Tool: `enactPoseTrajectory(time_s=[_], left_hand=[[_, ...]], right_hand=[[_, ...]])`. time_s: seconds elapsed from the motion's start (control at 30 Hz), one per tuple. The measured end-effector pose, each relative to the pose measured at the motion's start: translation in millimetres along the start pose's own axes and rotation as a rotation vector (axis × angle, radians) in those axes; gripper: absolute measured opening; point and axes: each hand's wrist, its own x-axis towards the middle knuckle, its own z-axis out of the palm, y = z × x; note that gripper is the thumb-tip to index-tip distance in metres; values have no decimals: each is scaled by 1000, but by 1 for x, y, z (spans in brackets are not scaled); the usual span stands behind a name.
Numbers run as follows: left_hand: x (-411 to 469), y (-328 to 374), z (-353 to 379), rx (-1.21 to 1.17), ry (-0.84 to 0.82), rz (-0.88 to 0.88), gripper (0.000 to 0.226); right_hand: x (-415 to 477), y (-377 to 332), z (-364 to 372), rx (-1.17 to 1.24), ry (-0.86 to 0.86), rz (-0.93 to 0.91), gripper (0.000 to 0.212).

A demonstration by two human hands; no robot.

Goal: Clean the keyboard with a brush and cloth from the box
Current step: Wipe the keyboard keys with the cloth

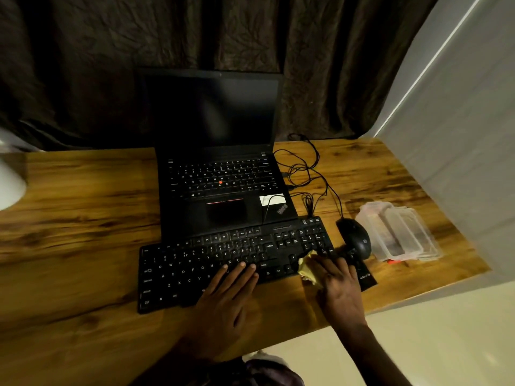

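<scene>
Left hand (225, 299) laid flat on keyboard (181, 271), fingers (241, 270) straight and close together, pressing mid-row keys, gripping nothing. Steadying job, by the look of it. Risk w/ too light a press: keyboard skating on worktop (83, 218) under each wipe.

Just right of those fingers, yellow cloth (306, 270) bunched on keys nr the arrow cluster, pinned under right hand (338, 288). Fingers there spread and near-straight, pressing rather than pinching as far as visible.

Other hazards from here: cloth edge snagging a keycap and lifting it. Also a wipe overrunning past the fingertips into black strip-shaped item (366, 278) (brush? can't tell) or mouse (355, 240) just beyond, nudging either toward worktop edge.

Well right of both hands, clear box (398, 235), w/ what looks like its lid alongside.
</scene>
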Motion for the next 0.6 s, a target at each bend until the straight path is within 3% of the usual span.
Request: enactPoseTrajectory(time_s=[0.17,0.3,0.4,0.6], left_hand=[[-1,0,-2,-4,11,2,65],[0,0,-1,-2,20,3,65],[0,0,0,-4,26,16,63],[1,0,0,2,41,17,63]], right_hand=[[7,12,-5,11,-36,216,44],[10,-15,-9,23,40,133,54],[6,-14,-6,-2,21,83,48],[10,17,-6,-5,-85,220,44]])
